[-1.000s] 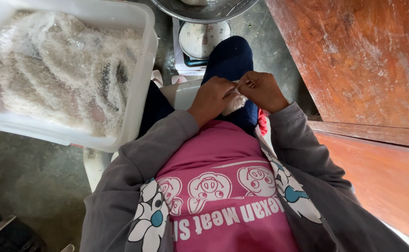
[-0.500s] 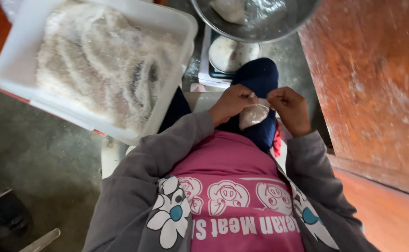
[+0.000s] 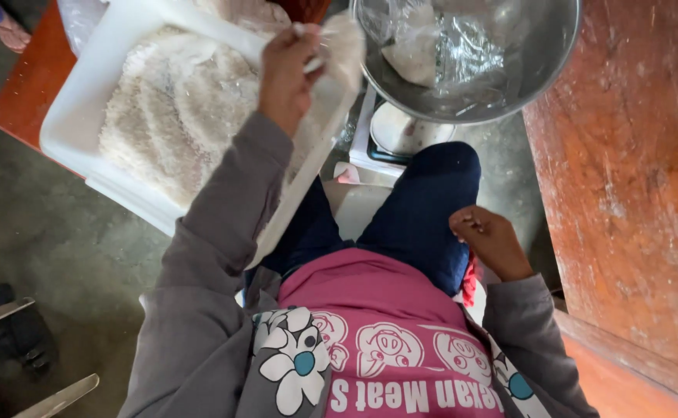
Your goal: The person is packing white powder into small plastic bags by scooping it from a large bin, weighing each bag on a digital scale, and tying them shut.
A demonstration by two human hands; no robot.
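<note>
A: Two hands, far apart. The left hand (image 3: pixel 288 66) is up at twelve o'clock, fingers closed around a small white bag (image 3: pixel 344 48) at the near rim of the tub (image 3: pixel 72 116).

B: And the right hand (image 3: pixel 490 241)?

A: Down at four o'clock, resting on the knee (image 3: pixel 439 193), fingers loosely curled, holding nothing I can make out.

B: Where exactly does the bag sit?

A: Between the tub at eleven and the steel bowl (image 3: pixel 544 73) at one, hanging from the fist over the tub's corner.

B: How would it handle?

A: Soft and light, I'd judge; it sags and blurs below the grip. Thin film like that is slippery and tears easily, so the bunched neck is the place to take it, not the belly.

B: What's in the bowl?

A: Clear film and another pale lump. The tub holds a white, fluffy mass; below the bowl sits a small scale (image 3: pixel 401 135).
</note>
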